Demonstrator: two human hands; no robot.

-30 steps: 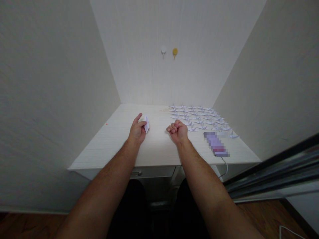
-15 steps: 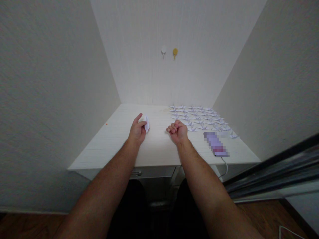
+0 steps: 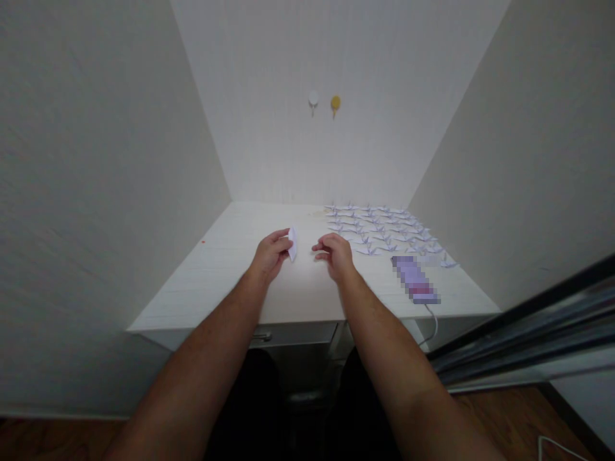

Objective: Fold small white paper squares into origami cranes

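Observation:
A small piece of folded white paper [image 3: 293, 244] stands on edge between the thumb and fingers of my left hand [image 3: 272, 254], just above the middle of the desk. A short gap to its right, my right hand [image 3: 335, 253] is raised with its fingers bent and apart, and nothing shows in them. Rows of white paper cranes [image 3: 369, 246] sit beyond and to the right of my right hand.
The white desk [image 3: 211, 282] is closed in by walls at the back and both sides. A phone [image 3: 414, 280] with a white cable [image 3: 436, 323] lies near the front right. Two hooks, one white [image 3: 313, 98] and one yellow [image 3: 335, 102], are on the back wall.
My left hand has moved right with the folded paper, its fingers now closer around it. My right hand has gone from a loose fist to parted fingers and come nearer the paper.

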